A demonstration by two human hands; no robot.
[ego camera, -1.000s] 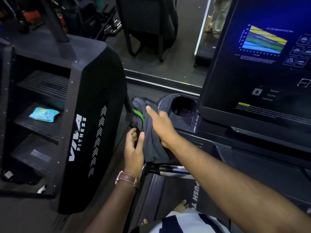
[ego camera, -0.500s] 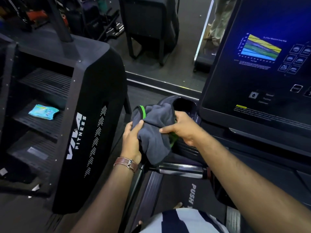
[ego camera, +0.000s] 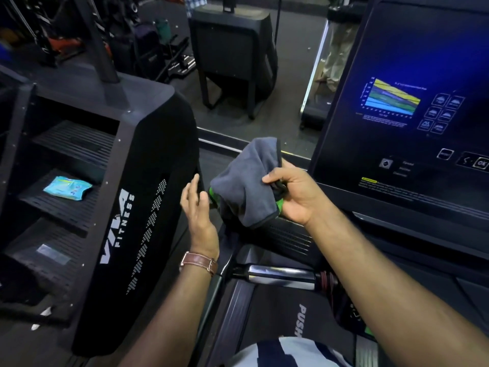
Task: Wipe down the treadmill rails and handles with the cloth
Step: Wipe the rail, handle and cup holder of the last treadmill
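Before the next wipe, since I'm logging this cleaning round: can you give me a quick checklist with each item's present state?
1. Grey microfibre cloth with green trim in hand: ok, the right hand grips it.
2. Cloth on a rail or handle: not ok, it is held up above the black treadmill housing.
3. Left hand free: ok, open beside the cloth.
4. Chrome handle bar unobstructed: ok.
5. Handle already wiped: cannot tell.
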